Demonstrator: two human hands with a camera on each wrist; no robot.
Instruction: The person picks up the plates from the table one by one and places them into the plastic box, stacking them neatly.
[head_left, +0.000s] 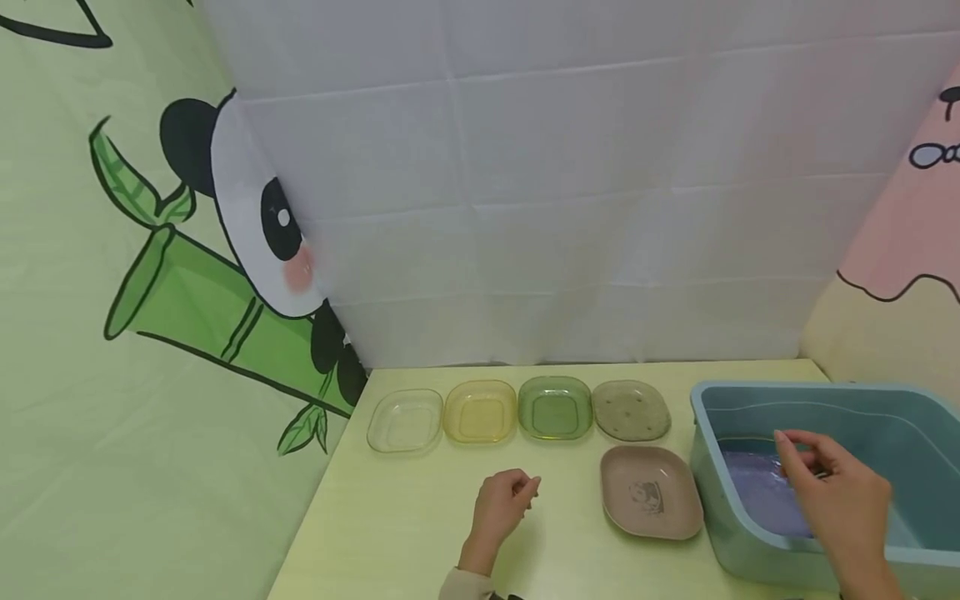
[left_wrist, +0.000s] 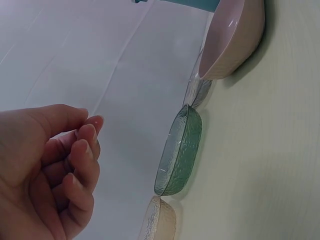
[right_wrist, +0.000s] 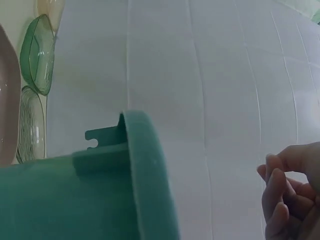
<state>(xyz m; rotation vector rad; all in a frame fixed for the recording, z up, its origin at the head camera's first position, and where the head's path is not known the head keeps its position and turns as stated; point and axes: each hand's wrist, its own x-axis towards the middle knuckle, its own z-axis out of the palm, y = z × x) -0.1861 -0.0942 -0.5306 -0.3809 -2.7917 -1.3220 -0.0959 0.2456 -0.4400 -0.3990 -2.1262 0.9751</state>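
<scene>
My left hand [head_left: 501, 504] hovers over the table, its fingers loosely curled and holding nothing. Beyond it stands a row of shallow square dishes: a clear one [head_left: 405, 421], a yellow one [head_left: 480, 412], a green one [head_left: 555, 408] and a greyish see-through one [head_left: 632, 411]. A pinkish-brown dish [head_left: 626, 475] with a panda print sits nearer me, beside a blue-green plastic tub [head_left: 825, 407]. Over that tub is my right hand [head_left: 843, 496], fingers bent and thumb near the fingertips, with nothing visible in them. Inside the tub lies something flat and purple [head_left: 757, 487], partly hidden by this hand.
The pale yellow table [head_left: 390, 525] ends at a white cloth backdrop [head_left: 562, 208]. A green cloth [head_left: 60, 375] with a panda and bamboo drawing hangs at the left, and a pink and cream one [head_left: 892, 242] at the right. The tub has high walls.
</scene>
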